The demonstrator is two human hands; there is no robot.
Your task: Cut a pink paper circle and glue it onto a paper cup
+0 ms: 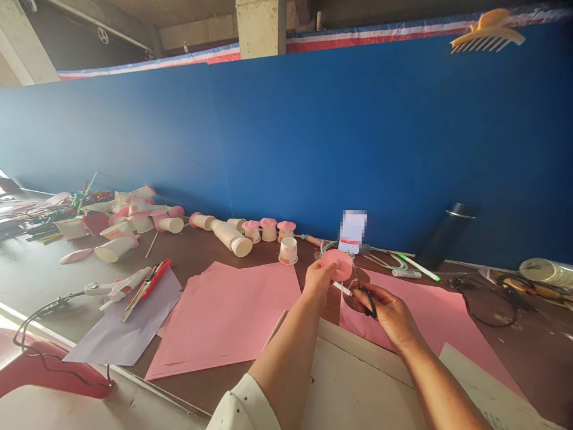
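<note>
Head view — Inspector: What are the hands holding at this moment?

Observer: The left hand (319, 276) is pinching a small rounded pink paper piece (336, 264) and holding it up just above the table (36, 272), between the two spreads of pink sheets (233, 316). The right hand (387, 310) is gripping the black handles of the scissors (360, 288). The blades are pointing up at the piece's right edge, touching it or nearly so; I cannot tell which.

Inspector: What hazards are you noting?

Observer: In my judgement, the left fingertips are sitting close to the blades, so a hurried snip is risking a nick. The piece is being gripped at one side only, so it is liable to twist or tear, sending the cut off line. Further left, the glue gun (119, 288) is trailing its cord past the table's near edge, which is inviting a snag from an elbow or sleeve. The paper cups (233, 237) are lying loose on their sides behind, free to roll if knocked.
</note>
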